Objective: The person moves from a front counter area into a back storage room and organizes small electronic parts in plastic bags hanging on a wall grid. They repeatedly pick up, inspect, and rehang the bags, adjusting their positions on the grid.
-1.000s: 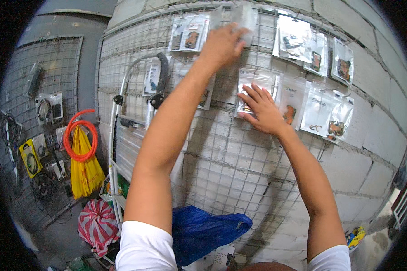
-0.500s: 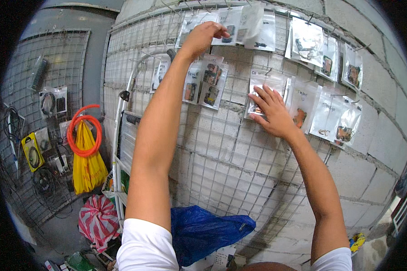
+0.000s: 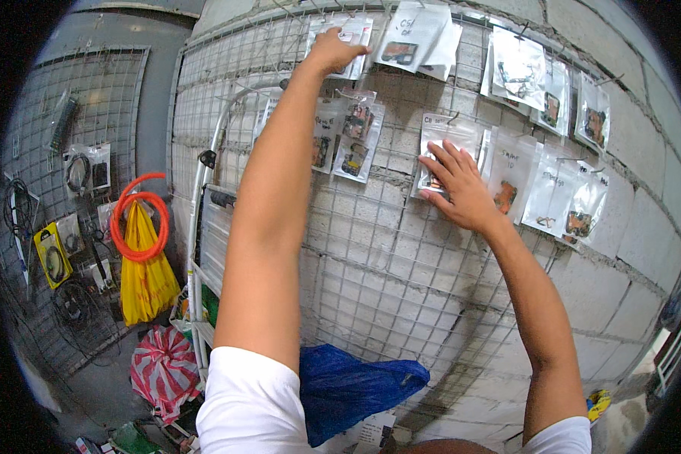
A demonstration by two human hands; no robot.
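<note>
My left hand (image 3: 334,54) reaches up to the clear zip bags (image 3: 361,38) at the upper left of the wire grid. Its thumb points right, apart from the fingers, which rest against the front bag. My right hand (image 3: 459,185) lies with spread fingers over another zip bag (image 3: 439,132) in the lower row, hiding most of the small parts in it. Right of my left hand hangs a zip bag (image 3: 407,34) with a small orange and dark part showing. Beside my right hand is a zip bag with an orange part (image 3: 505,198).
The wire grid (image 3: 371,280) hangs on a block wall, with hooks sticking out. More bagged parts (image 3: 592,121) hang at the right. A folding ladder (image 3: 197,250) stands at the left, near an orange hose (image 3: 164,227) and a yellow bag (image 3: 140,291). Below is a blue plastic bag (image 3: 356,386).
My left hand has moved left along the top row to the leftmost bags. The bags right of it now hang more to the front and show their contents. My right hand stays put.
</note>
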